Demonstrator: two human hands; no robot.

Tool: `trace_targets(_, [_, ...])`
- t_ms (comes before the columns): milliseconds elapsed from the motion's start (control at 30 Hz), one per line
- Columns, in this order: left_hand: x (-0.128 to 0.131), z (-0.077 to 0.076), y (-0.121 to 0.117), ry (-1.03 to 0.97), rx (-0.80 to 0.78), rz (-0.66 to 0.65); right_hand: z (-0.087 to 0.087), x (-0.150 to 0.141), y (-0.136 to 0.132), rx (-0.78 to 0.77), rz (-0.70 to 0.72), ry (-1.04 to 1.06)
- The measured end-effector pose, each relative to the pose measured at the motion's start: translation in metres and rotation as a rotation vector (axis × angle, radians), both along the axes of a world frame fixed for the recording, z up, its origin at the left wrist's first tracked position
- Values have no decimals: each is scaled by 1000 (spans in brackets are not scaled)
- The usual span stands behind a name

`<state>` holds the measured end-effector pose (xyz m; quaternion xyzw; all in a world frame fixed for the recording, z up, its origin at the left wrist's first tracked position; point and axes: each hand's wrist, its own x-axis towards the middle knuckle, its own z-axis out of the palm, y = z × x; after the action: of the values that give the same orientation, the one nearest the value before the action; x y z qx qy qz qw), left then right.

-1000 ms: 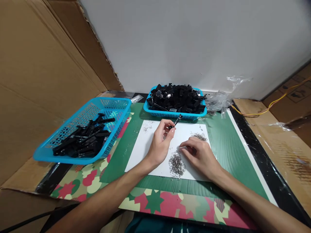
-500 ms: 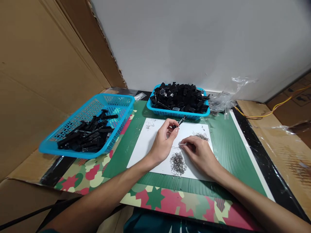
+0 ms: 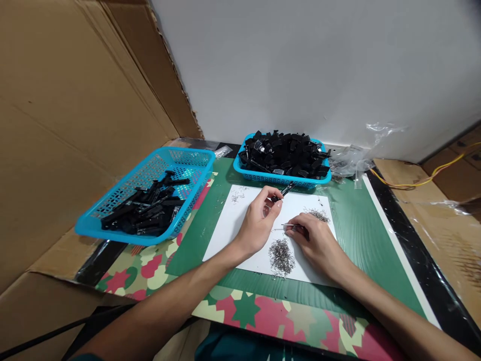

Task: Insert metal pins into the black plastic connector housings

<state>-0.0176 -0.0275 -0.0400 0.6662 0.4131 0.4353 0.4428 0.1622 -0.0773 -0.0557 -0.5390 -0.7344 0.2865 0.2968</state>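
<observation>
Above the white sheet, my left hand is closed around a slim black plastic part, whose far end points up and to the right. My right hand is closed in a pinch on a thin metal tool, its tip pointing left; whether it is tweezers or a pin I cannot tell. A pile of tiny bent metal pieces, seemingly small springs, lies on the sheet between my wrists. A second small pile sits just beyond my right hand, and scattered pieces lie at the sheet's far left corner.
A blue basket at the left holds several black parts. Another blue basket at the back is heaped with black parts. Clear plastic bags and a yellow cable are at the right. Cardboard walls the left side.
The whole view has shifted slightly, so everything appears a little farther right. Both hands keep their grips, with only slight movement of the fingers over the sheet.
</observation>
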Motion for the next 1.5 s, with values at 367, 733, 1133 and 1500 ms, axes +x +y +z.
trace_targets(367, [-3,10,-3,105,41,-48,5,2,-8,-40,-93,254])
trace_targets(733, [-1,14,-11,152,0,-287,18,5,-9,-1,-164,414])
trace_targets(1133, [-1,18,-10,116,-84,-316,21,18,-9,407,-31,147])
trace_targets(1500, [-3,17,-12,207,19,-321,21,15,-9,105,-136,376])
